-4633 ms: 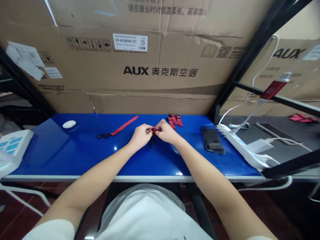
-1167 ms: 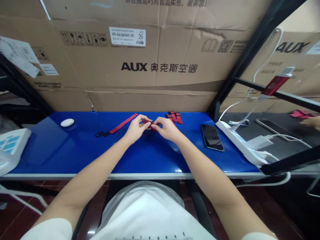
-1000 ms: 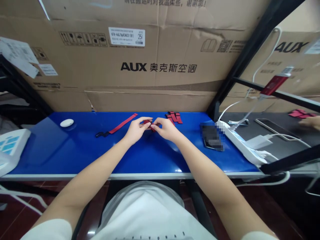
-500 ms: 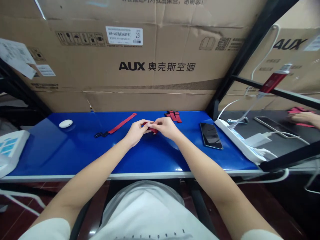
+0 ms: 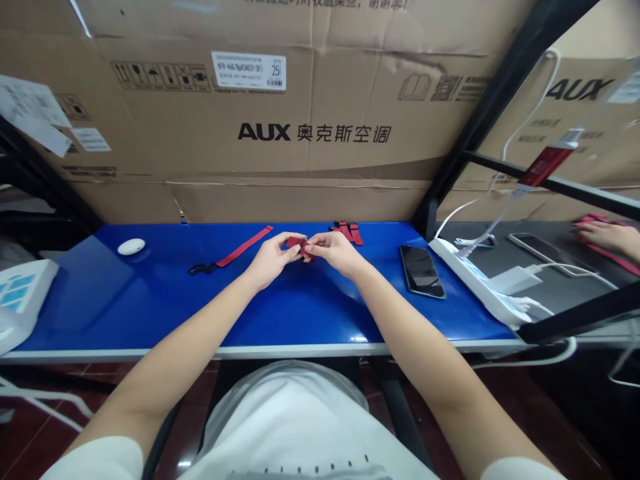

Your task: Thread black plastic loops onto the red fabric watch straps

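Note:
Over the blue table [image 5: 200, 313], my left hand [image 5: 273, 260] and my right hand [image 5: 337, 252] meet, fingers closed on a small red strap [image 5: 297, 244] with a dark part on it. Fingertips cover much of that piece. Left of my hands lies a straight red strap [image 5: 246, 246] with a black hook [image 5: 203, 268] at its lower end. A folded red strap bundle [image 5: 349, 232] with black buckles rests behind my right hand, near the cardboard.
A phone [image 5: 423, 271] and a white power strip [image 5: 480, 283] lie on the right. The large cardboard box [image 5: 310, 160] stands behind the table. At far left are a round white object [image 5: 131, 247] and a white device [image 5: 25, 300]. Another person's hand [image 5: 610, 237] touches red straps.
Both hands have shifted slightly, and more of the red strap shows between my fingers. At the far right, the other person's hand and red strap have moved.

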Demonstrator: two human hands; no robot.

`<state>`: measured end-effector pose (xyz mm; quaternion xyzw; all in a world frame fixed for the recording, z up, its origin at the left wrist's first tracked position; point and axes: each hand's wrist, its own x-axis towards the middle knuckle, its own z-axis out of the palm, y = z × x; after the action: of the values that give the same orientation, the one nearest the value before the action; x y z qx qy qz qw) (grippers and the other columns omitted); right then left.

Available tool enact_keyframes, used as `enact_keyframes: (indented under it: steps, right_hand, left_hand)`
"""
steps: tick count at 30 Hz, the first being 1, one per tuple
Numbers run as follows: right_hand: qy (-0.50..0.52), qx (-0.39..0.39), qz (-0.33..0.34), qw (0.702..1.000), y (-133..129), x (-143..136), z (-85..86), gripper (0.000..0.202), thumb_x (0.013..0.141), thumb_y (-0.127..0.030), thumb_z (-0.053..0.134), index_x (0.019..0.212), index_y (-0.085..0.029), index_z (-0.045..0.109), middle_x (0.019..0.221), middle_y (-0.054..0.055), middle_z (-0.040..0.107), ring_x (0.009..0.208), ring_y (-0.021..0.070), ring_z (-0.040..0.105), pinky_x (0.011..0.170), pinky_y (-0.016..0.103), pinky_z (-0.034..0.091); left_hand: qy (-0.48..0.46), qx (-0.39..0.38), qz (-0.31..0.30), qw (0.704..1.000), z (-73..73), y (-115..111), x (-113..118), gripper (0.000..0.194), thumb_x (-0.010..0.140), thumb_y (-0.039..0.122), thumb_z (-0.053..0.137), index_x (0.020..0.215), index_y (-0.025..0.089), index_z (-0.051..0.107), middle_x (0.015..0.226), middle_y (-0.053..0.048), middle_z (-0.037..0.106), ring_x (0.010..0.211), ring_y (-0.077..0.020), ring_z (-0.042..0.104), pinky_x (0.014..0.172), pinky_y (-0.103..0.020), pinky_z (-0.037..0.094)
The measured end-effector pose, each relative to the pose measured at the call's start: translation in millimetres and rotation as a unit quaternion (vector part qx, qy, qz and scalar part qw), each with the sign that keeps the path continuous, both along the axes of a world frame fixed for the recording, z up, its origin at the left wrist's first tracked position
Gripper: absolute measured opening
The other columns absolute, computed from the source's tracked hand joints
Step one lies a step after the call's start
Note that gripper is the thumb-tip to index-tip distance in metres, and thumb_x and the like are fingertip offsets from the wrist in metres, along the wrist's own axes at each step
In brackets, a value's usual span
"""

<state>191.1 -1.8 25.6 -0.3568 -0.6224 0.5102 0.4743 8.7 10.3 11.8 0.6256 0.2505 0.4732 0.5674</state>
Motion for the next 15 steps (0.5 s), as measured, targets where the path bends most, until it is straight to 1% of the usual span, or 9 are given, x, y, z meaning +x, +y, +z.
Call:
enact_keyframes:
  steps: [4,8,11,13,15]
  right_hand:
    - [0.012,-0.001,0.000,1.000,-0.7,1.0,2.5,0.030,0.065,-0.041,0.079,0.072,-0.014,0.067,0.065,0.004,0.069,0.061,0.0153,0.063,0.069,0.030,0.050]
    - [0.028,-0.019,0.006,0.999,3.0,0.7,-4.2,0.029,0.065,-0.039,0.079,0.070,-0.014,0.066,0.064,0.002,0.067,0.058,0.0136,0.061,0.066,0.029,0.049]
    - [0.040,-0.045,0.008,0.998,7.1,0.3,-11.9,0.026,0.064,-0.035,0.079,0.068,-0.015,0.064,0.061,0.001,0.065,0.056,0.0129,0.059,0.061,0.028,0.047]
    - [0.042,-0.064,0.003,0.997,8.8,0.6,-15.1,0.024,0.063,-0.032,0.079,0.065,-0.015,0.062,0.059,0.001,0.064,0.054,0.0126,0.058,0.058,0.027,0.046]
    - [0.041,-0.082,0.011,0.996,9.0,1.4,-15.8,0.023,0.063,-0.030,0.078,0.063,-0.015,0.061,0.057,0.000,0.063,0.052,0.0122,0.057,0.056,0.026,0.045]
  left_hand:
    - [0.015,0.022,-0.017,1.000,0.6,3.5,-3.2,0.048,0.075,0.034,0.078,0.116,0.016,0.063,0.114,-0.010,0.067,0.102,-0.0229,0.066,0.099,-0.042,0.050]
    - [0.041,0.026,-0.012,0.999,3.7,2.0,-5.7,0.050,0.072,0.037,0.080,0.114,0.016,0.064,0.115,-0.011,0.067,0.102,-0.0245,0.067,0.095,-0.042,0.053]
    - [0.072,0.015,-0.012,0.997,7.2,-1.7,-7.3,0.051,0.071,0.040,0.079,0.112,0.015,0.063,0.114,-0.012,0.068,0.095,-0.0247,0.070,0.086,-0.042,0.058]
    - [0.100,0.013,-0.014,0.995,9.8,-3.8,-8.5,0.052,0.071,0.041,0.079,0.113,0.015,0.063,0.109,-0.012,0.069,0.088,-0.0250,0.072,0.078,-0.041,0.061]
    - [0.125,0.021,-0.015,0.992,12.3,-5.2,-9.7,0.052,0.072,0.041,0.078,0.114,0.014,0.062,0.103,-0.013,0.070,0.084,-0.0256,0.072,0.071,-0.039,0.062]
